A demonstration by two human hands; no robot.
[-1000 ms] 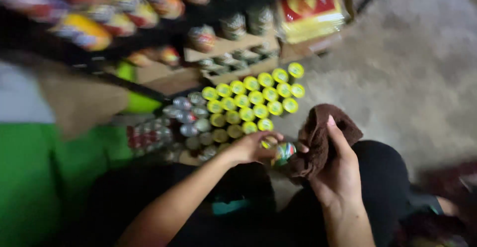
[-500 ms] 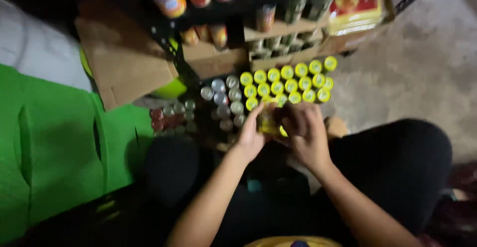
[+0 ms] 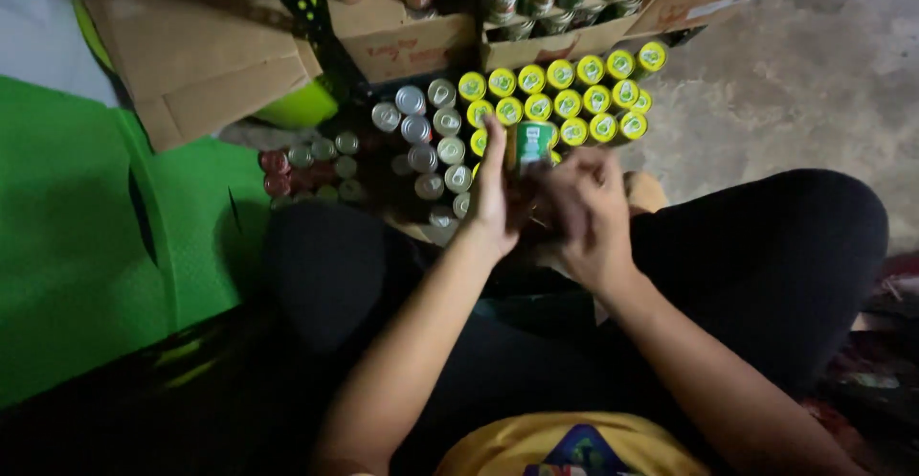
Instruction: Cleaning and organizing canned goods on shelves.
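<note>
The left hand point(image 3: 495, 198) steadies an upright green can point(image 3: 533, 143) while the right hand point(image 3: 586, 213), fingers curled, closes around it above yellow-lidded cans point(image 3: 565, 102).

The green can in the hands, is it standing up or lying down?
Standing up. The green can shows its side label vertically between the left hand and right hand.

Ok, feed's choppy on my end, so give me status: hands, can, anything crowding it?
Left hand and right hand both on green can, held upright. Yellow-lidded cans packed right behind it, silver-topped cans to the left.
</note>
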